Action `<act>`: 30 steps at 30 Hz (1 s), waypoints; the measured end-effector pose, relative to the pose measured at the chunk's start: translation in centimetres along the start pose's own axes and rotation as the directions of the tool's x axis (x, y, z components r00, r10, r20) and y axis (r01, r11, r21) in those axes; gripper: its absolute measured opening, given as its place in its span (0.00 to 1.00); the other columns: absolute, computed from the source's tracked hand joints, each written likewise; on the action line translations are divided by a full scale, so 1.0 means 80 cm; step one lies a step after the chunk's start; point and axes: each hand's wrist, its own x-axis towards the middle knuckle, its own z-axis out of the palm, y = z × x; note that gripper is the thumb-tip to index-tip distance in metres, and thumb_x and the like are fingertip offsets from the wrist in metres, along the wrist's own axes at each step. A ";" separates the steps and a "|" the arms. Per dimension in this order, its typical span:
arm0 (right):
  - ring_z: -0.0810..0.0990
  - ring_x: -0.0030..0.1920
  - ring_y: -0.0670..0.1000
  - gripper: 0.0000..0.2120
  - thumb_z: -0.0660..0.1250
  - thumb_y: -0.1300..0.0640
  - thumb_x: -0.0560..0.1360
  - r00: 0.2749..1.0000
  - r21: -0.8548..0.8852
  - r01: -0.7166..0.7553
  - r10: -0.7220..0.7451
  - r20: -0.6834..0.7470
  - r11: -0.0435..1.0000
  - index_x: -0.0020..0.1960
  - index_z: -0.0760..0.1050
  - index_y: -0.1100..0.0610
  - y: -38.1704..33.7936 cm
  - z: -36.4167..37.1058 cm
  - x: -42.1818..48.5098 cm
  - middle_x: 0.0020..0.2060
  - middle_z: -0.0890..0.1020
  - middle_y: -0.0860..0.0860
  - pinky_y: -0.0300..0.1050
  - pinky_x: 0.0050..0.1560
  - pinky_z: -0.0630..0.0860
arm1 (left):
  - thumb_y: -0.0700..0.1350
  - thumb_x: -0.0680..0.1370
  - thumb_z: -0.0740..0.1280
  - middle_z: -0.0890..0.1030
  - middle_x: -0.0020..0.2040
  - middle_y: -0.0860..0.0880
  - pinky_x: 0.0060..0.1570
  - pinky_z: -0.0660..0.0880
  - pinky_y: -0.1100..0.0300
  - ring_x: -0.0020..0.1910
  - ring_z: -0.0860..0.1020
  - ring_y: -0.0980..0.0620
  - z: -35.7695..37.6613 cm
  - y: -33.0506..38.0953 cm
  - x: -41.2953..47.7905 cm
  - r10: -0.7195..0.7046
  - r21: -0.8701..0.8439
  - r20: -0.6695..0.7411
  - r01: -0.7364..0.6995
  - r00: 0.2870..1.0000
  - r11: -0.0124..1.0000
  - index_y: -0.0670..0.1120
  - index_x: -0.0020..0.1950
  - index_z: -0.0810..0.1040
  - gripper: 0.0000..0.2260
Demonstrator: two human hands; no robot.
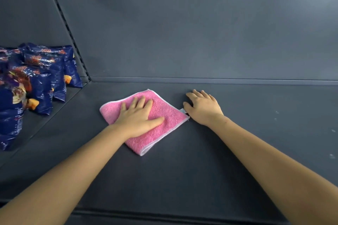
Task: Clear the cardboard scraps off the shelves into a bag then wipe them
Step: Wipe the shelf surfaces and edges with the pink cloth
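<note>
A folded pink cloth [170, 115] with a white hem lies flat on the dark grey shelf [182, 179], near its middle. My left hand [139, 117] rests on top of the cloth, palm down, fingers spread and pressing it onto the shelf. My right hand [203, 107] lies palm down on the bare shelf just to the right of the cloth, beside its white label corner, holding nothing. No cardboard scraps show on this shelf.
Several blue snack bags [36, 82] stand in rows on the neighbouring shelf section at the left. A slotted upright rail [73, 42] divides the two sections. A few pale specks [332, 156] mark the shelf at the right. The grey back panel [201, 23] rises behind.
</note>
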 end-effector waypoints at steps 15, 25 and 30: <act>0.51 0.77 0.54 0.23 0.51 0.47 0.81 1.000 0.003 -0.016 0.016 0.004 1.000 0.75 0.58 0.52 0.001 -0.001 0.001 0.76 0.57 0.51 0.48 0.74 0.48 | 0.64 0.77 0.51 0.41 0.79 0.50 0.75 0.40 0.47 0.78 0.40 0.51 -0.006 0.015 0.013 0.090 -0.020 0.008 -0.089 0.996 0.996 0.52 0.78 0.44 0.34; 0.51 0.77 0.54 0.24 0.50 0.47 0.81 1.000 0.017 -0.010 0.010 0.013 1.000 0.75 0.57 0.52 0.003 -0.001 0.000 0.76 0.56 0.50 0.48 0.75 0.47 | 0.65 0.78 0.48 0.44 0.79 0.47 0.74 0.44 0.44 0.78 0.44 0.47 -0.013 -0.030 0.053 -0.162 0.003 -0.029 0.162 0.986 0.987 0.49 0.78 0.46 0.34; 0.50 0.77 0.55 0.24 0.49 0.47 0.81 1.000 -0.010 -0.002 0.002 0.014 1.000 0.75 0.57 0.53 0.002 0.001 0.000 0.76 0.56 0.51 0.50 0.75 0.47 | 0.64 0.78 0.47 0.41 0.79 0.47 0.75 0.42 0.43 0.78 0.40 0.48 -0.005 -0.015 0.033 -0.064 0.040 -0.010 0.064 0.998 0.997 0.49 0.78 0.43 0.34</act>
